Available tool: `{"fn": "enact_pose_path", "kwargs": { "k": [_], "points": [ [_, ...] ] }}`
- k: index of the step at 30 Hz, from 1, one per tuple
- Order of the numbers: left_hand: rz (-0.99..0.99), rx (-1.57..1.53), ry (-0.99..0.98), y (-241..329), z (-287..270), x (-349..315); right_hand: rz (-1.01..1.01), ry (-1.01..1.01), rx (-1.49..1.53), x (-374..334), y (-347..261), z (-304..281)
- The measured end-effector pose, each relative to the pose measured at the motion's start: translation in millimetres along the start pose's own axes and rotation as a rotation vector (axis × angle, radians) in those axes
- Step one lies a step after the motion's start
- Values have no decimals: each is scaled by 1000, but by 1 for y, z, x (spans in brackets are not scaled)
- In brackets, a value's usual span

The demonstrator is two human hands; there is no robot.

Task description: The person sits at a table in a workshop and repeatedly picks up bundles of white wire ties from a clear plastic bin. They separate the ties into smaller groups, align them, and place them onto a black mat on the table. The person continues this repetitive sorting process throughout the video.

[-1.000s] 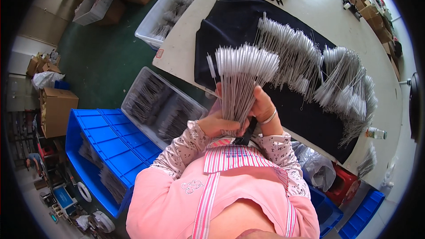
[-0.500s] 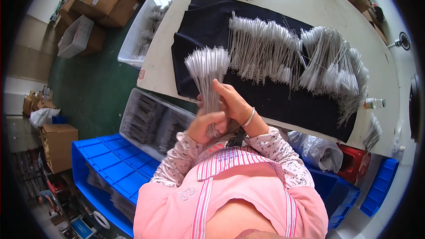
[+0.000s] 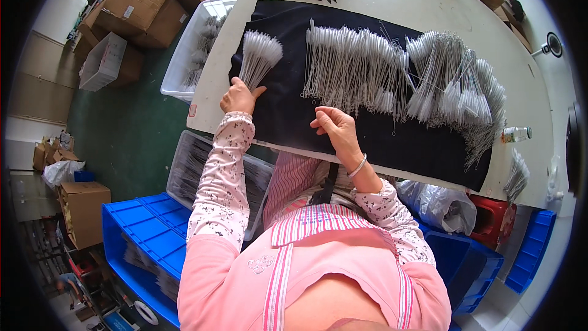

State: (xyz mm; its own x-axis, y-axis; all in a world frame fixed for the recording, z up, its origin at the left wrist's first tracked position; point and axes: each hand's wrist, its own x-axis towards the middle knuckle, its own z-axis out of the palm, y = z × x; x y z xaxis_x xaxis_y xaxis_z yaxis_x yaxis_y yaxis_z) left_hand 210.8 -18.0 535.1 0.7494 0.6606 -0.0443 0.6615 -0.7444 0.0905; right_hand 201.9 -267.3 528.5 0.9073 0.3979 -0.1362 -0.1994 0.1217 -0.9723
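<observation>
At the left end of the black cloth, a bundle of white-bristled brushes is held by the left hand: thumb and fingers are closed around the lower part of the thin wire stems, and the heads are fanned toward the cloth's far edge. Over the near middle of the cloth, the right hand is held with fingers loosely curled; nothing is seen in it, and whether its fingertips meet cannot be told. Across the cloth's middle a row of brushes is laid, apart from the bundle; toward its right end lies a looser heap of brushes. The stems are best kept gathered as 1 sheaf, heads level, with the gap to the row preserved, since crossed wires could easily be snagged.
</observation>
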Motion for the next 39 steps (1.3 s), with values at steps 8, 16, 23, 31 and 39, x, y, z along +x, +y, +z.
{"fn": "enact_pose_path", "kwargs": {
  "k": [8,16,23,31,39],
  "points": [
    [-52,-378,69,-31,3,4,-28,17,-19,4,11,-8],
    [-7,-55,72,4,-15,18,-80,39,-87,1,7,5],
    [-25,275,-33,11,3,18,-341,497,-787,54,-21,-53],
    [7,89,-47,-2,-2,12,-29,604,-1304,90,-24,-41],
    [128,-5,108,-2,-19,-9,14,626,-1269,94,-19,-42]
  ]
}}
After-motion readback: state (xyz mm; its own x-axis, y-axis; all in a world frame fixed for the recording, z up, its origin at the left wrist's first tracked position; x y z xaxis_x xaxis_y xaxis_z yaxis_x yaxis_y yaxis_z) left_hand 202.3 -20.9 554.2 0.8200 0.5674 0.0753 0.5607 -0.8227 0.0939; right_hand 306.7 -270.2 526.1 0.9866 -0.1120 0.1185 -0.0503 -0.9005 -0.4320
